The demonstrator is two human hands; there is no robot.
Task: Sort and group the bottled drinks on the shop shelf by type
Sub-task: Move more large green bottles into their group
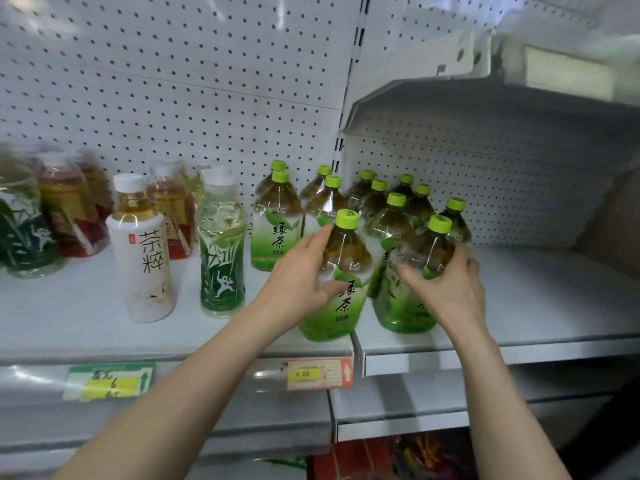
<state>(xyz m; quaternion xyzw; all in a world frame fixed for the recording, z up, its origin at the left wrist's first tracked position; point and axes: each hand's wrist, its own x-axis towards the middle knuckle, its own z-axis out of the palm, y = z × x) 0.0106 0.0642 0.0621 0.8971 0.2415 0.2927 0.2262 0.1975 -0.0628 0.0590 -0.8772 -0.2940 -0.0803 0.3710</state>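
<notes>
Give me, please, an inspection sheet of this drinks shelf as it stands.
Surface: white metal shelf, bottles standing on it.
Job's things: green-capped clear plastic tea bottles grouped right of centre; white-capped mixed bottles to the left.
Clutter: nothing seen.
Grippers: left hand grips the front green-capped bottle; right hand grips its right neighbour.
Cables: nothing seen.
Surroundings: white pegboard back panel; paper price tags on the shelf edge.
</notes>
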